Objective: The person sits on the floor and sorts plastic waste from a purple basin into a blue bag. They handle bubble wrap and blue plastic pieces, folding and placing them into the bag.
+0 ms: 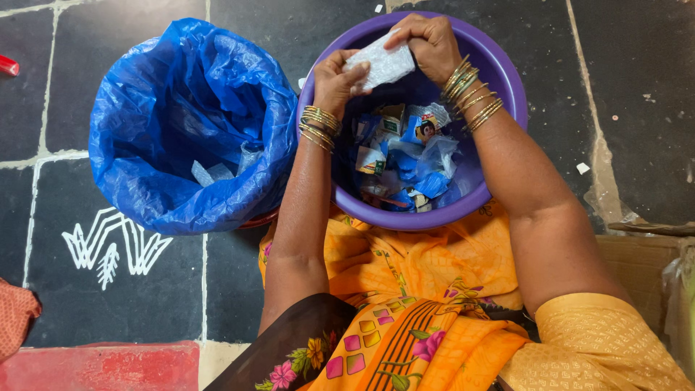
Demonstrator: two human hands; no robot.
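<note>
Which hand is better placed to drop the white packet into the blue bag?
Probably the left hand: it grips the white crinkled plastic packet and is nearer the blue plastic bag than the right hand.

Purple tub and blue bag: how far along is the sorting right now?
Done: only a few pale plastic pieces lie inside the blue bag. In hand: the left hand and right hand both grip one whitish plastic pouch above the purple tub. Left: a heap of blue and white wrappers covers the tub's bottom, so most seems undone.
</note>
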